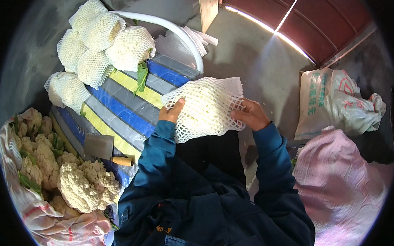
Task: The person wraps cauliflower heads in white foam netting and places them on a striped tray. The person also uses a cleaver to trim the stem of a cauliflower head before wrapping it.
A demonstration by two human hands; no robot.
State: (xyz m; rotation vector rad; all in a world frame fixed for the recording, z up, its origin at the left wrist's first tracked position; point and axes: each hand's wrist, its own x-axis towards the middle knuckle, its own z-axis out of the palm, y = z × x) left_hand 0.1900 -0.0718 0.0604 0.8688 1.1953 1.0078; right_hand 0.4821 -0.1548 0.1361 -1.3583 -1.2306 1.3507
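Observation:
Between my two hands, above my lap, is a cauliflower (201,106) covered by a white foam net sleeve (231,86). My left hand (172,112) grips the net at its left side, thumb on top. On the opposite side my right hand (250,114) pinches the net's edge between thumb and fingers. The net's right end spreads loosely past the cauliflower. The underside of the bundle is hidden.
Several net-wrapped cauliflowers (101,32) sit on a striped table (118,106) at upper left. A cleaver (100,146) lies nearer me. Bare cauliflowers (85,185) fill an open sack (40,216) at lower left. A white sack (329,102) and pink sack (335,173) stand at right.

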